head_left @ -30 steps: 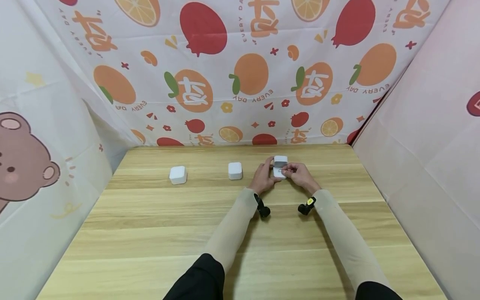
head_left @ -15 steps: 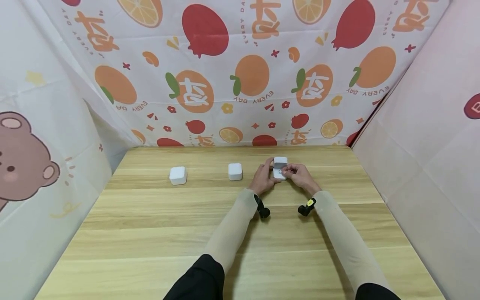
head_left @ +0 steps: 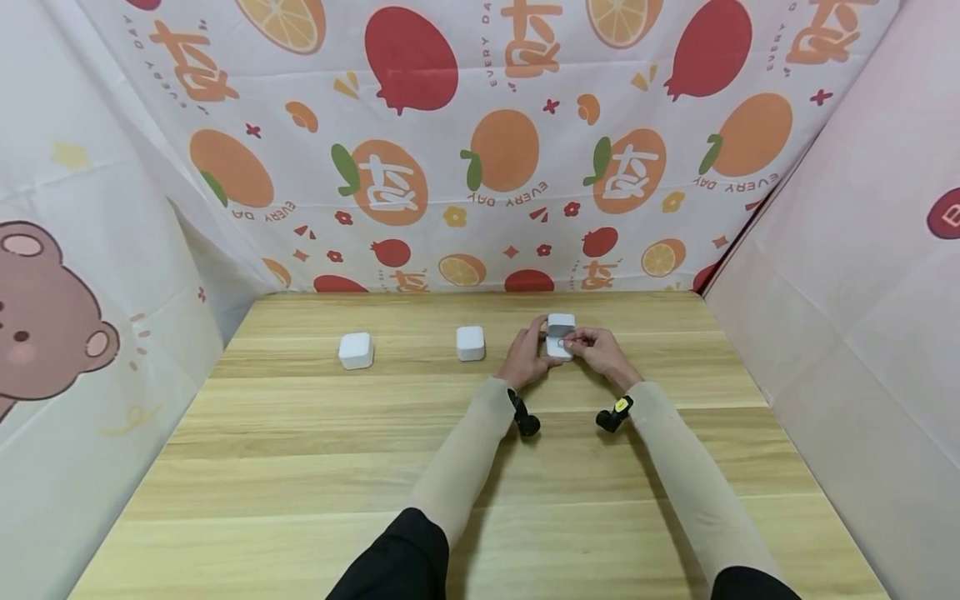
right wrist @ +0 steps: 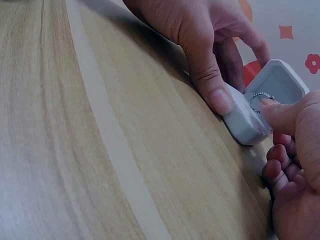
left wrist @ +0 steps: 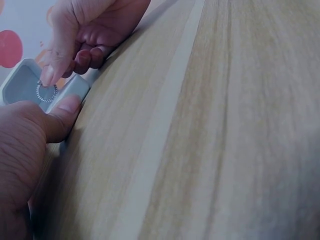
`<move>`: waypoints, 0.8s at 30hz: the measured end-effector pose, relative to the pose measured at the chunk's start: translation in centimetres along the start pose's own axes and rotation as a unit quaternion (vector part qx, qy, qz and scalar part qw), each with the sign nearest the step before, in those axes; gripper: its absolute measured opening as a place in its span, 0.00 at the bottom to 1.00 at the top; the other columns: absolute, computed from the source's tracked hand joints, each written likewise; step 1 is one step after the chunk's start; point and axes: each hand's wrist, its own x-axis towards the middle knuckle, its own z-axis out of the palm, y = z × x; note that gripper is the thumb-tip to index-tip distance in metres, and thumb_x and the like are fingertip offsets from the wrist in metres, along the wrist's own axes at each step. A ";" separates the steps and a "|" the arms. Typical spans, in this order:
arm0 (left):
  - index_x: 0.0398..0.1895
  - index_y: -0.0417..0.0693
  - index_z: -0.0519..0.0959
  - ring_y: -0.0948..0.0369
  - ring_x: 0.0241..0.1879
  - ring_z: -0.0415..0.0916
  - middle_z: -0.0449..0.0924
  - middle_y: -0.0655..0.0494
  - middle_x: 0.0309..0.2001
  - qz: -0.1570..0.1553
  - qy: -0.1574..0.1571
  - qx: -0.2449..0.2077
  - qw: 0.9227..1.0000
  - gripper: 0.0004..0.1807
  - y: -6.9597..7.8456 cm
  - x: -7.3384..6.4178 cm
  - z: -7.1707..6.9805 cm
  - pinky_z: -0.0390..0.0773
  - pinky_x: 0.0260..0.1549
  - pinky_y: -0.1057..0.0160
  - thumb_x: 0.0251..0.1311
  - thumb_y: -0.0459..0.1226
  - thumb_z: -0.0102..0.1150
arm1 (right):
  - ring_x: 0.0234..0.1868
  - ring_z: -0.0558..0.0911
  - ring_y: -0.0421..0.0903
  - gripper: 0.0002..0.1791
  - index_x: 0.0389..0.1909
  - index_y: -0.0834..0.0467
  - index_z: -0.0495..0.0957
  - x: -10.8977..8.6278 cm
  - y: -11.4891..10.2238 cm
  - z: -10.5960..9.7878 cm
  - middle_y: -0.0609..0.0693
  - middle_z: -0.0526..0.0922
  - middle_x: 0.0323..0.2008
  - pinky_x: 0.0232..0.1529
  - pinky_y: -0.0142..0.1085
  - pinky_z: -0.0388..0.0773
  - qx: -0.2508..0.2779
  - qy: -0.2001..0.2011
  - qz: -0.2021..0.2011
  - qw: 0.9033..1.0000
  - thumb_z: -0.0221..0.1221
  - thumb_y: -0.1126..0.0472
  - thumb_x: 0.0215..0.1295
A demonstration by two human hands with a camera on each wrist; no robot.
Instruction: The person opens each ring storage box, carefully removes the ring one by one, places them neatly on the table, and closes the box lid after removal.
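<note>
A small white ring box [head_left: 558,347] stands on the table with its lid [head_left: 561,323] raised. My left hand [head_left: 525,358] holds it, the thumb [right wrist: 220,101] on its front and the other fingers along its left side. A thin silver ring [left wrist: 38,94] with a beaded band is upright at the box's opening. My right hand [head_left: 602,354] pinches the ring's upper edge between thumb and fingers. Whether the ring's lower edge touches the box's insert, I cannot tell.
Two closed white boxes stand to the left on the wooden table [head_left: 480,467]: one near box [head_left: 470,342] and one farther box [head_left: 356,351]. A fruit-print cloth [head_left: 502,200] hangs behind the table's back edge.
</note>
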 end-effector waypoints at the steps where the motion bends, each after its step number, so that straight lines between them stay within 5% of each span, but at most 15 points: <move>1: 0.67 0.59 0.50 0.57 0.53 0.68 0.77 0.52 0.52 0.001 0.002 0.001 1.000 0.48 0.0 0.0 0.0 0.67 0.56 0.58 0.45 0.45 0.68 | 0.27 0.72 0.37 0.13 0.37 0.62 0.80 0.0 0.0 0.0 0.55 0.79 0.32 0.30 0.26 0.69 0.000 0.001 0.000 1.000 0.61 0.56 0.56; 10: 0.67 0.60 0.50 0.58 0.52 0.68 0.77 0.53 0.51 0.003 0.003 0.008 1.000 0.47 -0.3 0.2 0.1 0.68 0.55 0.58 0.45 0.47 0.67 | 0.28 0.72 0.37 0.11 0.36 0.59 0.80 0.1 0.4 -0.1 0.44 0.78 0.28 0.31 0.27 0.69 0.004 0.007 0.005 1.000 0.61 0.56 0.56; 24: 0.67 0.63 0.49 0.58 0.52 0.68 0.76 0.54 0.52 -0.005 0.000 0.007 1.000 0.47 0.0 0.0 0.1 0.67 0.56 0.58 0.45 0.47 0.66 | 0.31 0.72 0.39 0.10 0.36 0.61 0.80 0.0 0.0 -0.4 0.52 0.80 0.37 0.33 0.27 0.69 0.009 0.003 0.008 1.000 0.61 0.59 0.55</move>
